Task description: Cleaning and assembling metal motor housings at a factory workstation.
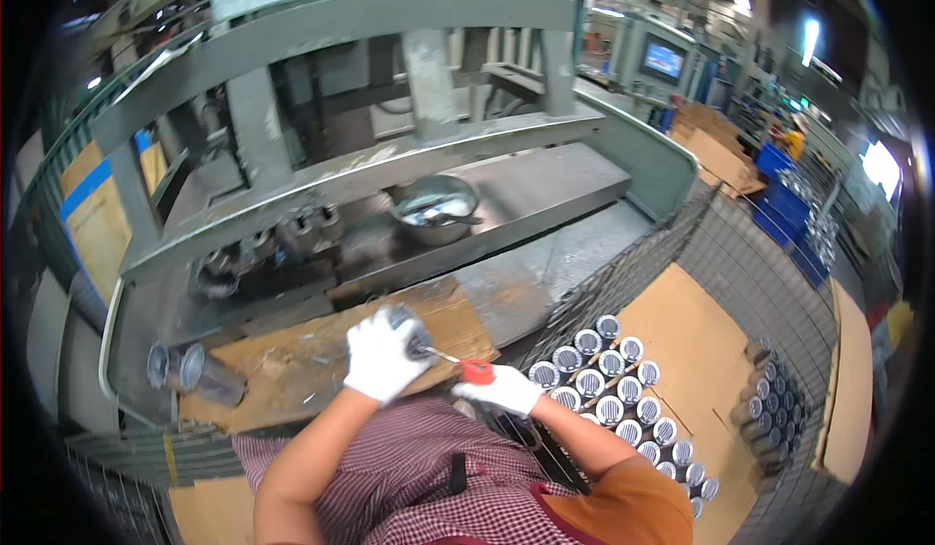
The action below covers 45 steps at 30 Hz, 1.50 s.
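My left hand (378, 355), in a white glove, is closed around a grey metal cylinder (415, 336) above the board. The open end of this cylinder faces right. My right hand (502, 390), also gloved, grips a red-handled tool (476, 372) with a thin metal shaft. The shaft's tip reaches the cylinder's open end; whether it touches the rim or goes inside is too small to tell. Two similar cup-like metal cylinders (216, 381) lie on the left end of the cardboard-covered ledge (282, 358).
A metal bowl (435, 216) with a tool in it sits on the machine bed (555, 180). At right, a wire-mesh bin (721, 243) lined with cardboard (682, 316) holds rows of metal cylinders (611, 410). Blue bins (776, 214) and a distant person (794, 142) are farther back.
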Available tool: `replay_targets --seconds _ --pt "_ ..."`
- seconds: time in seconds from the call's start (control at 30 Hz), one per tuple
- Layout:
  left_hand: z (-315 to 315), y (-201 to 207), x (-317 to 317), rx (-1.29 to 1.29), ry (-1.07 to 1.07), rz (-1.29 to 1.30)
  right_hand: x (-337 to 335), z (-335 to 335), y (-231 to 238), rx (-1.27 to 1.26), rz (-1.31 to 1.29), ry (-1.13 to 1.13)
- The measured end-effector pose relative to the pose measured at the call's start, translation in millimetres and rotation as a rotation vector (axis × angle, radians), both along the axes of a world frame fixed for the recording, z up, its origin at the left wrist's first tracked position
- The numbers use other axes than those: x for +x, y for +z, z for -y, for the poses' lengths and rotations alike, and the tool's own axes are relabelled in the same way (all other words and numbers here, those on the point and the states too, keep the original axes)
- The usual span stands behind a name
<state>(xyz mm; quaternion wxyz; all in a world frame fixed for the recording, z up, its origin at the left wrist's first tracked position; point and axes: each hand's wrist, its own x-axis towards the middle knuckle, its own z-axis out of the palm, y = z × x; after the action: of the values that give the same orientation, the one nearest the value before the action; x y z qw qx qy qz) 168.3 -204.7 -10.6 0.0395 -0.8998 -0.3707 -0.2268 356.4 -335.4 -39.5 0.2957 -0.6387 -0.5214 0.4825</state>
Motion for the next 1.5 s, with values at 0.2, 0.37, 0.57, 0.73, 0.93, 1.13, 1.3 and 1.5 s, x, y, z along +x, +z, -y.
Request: replay_targets --seconds 0.2,0.37,0.57,0.73,0.93,1.13,1.3,1.5 --pt "11 -15 -10 0.156 -0.067 0.140 -8 -7 -9 0.136 0.164 0.177" --pt "15 -26 -14 0.191 -0.085 0.184 9 -20 -29 0.241 0.388 0.183" --pt "10 -26 -10 0.162 -0.084 0.241 13 -20 -24 0.227 0.444 0.075" --pt "6 -26 -13 0.203 -0.115 0.270 9 -25 7 0.052 0.549 0.137" --pt "12 -31 -25 0.262 -0.119 0.309 -3 -12 4 0.102 0.405 0.097" --pt "5 -31 -45 0.159 -0.293 0.390 -18 -17 6 0.091 0.536 0.223" --pt "0 -35 -50 0.096 -0.225 0.417 -27 -28 15 0.106 0.562 0.237" --pt "-16 -32 -59 -0.011 -0.018 0.447 8 -25 36 0.290 0.474 -0.090"
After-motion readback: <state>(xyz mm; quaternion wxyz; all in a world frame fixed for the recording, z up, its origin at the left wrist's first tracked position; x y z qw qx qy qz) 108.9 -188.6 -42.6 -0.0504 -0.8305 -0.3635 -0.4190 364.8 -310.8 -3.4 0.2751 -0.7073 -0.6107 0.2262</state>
